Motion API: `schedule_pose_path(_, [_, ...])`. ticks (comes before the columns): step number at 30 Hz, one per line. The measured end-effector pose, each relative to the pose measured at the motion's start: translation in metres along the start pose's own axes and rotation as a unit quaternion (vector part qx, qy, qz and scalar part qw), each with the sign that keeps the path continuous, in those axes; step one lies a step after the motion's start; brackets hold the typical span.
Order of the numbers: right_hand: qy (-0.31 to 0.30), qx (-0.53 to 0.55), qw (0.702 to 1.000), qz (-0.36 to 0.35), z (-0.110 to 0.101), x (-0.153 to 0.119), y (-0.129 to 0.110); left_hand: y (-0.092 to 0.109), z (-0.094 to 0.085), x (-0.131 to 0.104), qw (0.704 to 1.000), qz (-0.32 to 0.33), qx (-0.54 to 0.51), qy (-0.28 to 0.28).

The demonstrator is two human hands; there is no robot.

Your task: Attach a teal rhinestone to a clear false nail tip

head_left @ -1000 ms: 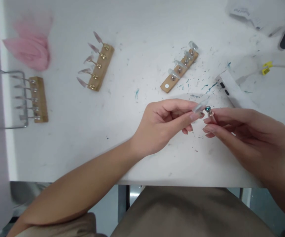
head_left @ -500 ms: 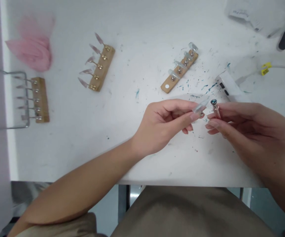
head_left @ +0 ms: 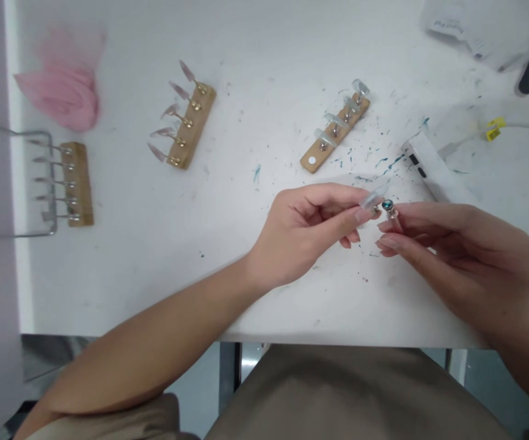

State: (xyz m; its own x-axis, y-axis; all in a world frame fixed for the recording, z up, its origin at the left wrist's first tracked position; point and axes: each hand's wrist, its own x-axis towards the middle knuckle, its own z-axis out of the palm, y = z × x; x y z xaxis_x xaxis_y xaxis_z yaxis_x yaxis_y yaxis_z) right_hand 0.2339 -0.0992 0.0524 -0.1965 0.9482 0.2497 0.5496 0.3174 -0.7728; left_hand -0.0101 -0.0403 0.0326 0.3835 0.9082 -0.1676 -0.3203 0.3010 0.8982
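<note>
While right hand (head_left: 473, 263) pinches tool (head_left: 390, 214), left hand (head_left: 299, 235) pinches nail tip (head_left: 375, 197) pointing far-right lengthwise.

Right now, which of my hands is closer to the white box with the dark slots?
Your right hand. It is just below the white box in the picture. Your left hand is farther away, below the box and off to its left.
</note>
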Motion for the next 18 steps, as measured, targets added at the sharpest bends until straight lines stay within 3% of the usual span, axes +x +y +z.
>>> schedule_pose_path(9, [-0.027,0.005,1.0,0.0,0.0004,0.0054,0.003,-0.0014,-0.0036,-0.0005,1.0,-0.006,0.025,-0.014])
schedule_pose_path(18, [0.016,-0.021,0.999,0.024,0.0007,0.0032,-0.0014,-0.0008,-0.0007,0.0003,1.0,-0.01,0.012,-0.003])
